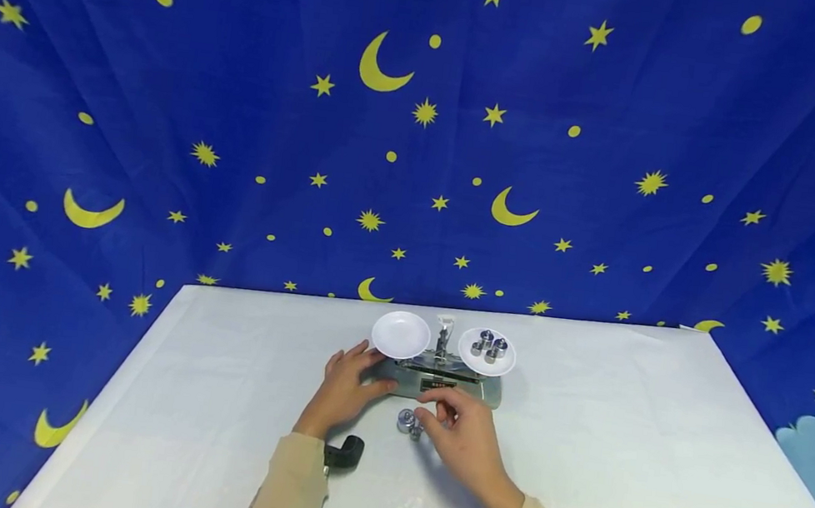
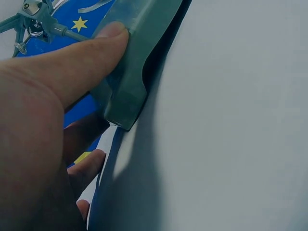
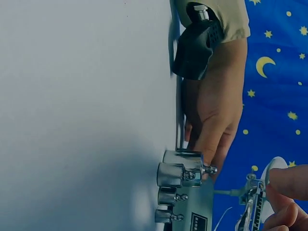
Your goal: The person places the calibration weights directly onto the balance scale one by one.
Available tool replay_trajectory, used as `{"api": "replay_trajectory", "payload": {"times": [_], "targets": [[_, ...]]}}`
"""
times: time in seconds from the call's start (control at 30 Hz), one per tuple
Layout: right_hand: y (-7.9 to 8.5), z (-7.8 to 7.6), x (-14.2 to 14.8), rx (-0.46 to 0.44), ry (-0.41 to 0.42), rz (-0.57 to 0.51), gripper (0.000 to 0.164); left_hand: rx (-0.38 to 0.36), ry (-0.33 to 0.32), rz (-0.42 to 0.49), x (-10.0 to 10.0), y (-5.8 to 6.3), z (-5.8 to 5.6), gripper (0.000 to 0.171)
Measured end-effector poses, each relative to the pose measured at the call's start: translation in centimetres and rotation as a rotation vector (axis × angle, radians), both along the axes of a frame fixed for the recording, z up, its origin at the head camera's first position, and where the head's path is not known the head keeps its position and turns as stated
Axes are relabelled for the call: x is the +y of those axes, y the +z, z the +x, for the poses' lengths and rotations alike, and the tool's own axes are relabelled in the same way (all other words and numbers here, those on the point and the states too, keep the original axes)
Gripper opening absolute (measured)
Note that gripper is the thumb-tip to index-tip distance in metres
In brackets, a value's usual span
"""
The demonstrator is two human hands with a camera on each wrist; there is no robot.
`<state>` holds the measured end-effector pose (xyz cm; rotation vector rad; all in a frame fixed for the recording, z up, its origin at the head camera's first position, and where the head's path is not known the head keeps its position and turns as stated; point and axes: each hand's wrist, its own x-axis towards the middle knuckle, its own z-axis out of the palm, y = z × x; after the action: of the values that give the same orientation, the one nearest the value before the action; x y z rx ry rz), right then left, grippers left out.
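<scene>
Where the right hand [image 1: 464, 445] hovers above the bench [image 1: 620, 446], it is largely cut off in the right wrist view, and whether it pinches anything cannot be told. Beneath it stand metal weights [image 1: 406, 421], four visible from that wrist, partly covered in the head view. The left hand [image 1: 347, 385] grips the left end of the balance [image 1: 440, 368], some fingers partly hidden. Above its base sit the left pan [image 1: 401, 335] and the right pan [image 1: 509, 359], bearing four more weights [image 1: 499, 347].
</scene>
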<state>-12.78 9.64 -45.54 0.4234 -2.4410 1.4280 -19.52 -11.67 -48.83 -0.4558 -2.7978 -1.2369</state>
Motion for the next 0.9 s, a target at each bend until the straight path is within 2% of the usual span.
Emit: {"api": "replay_trajectory", "payload": {"times": [0.17, 0.63, 0.9], "targets": [[-0.3, -0.3, -0.4, -0.050, 0.024, -0.038, 0.012, 0.005, 0.000, -0.002, 0.0, -0.1, 0.0, 0.055], [-0.4, -1.1, -0.9, -0.268, 0.063, -0.082, 0.011, 0.020, -0.006, 0.002, -0.1, -0.2, -0.2, 0.055], [-0.8, -1.4, -1.0, -0.312, 0.063, -0.089, 0.010, 0.014, -0.007, 0.000, 0.0, -0.2, -0.2, 0.055]]}}
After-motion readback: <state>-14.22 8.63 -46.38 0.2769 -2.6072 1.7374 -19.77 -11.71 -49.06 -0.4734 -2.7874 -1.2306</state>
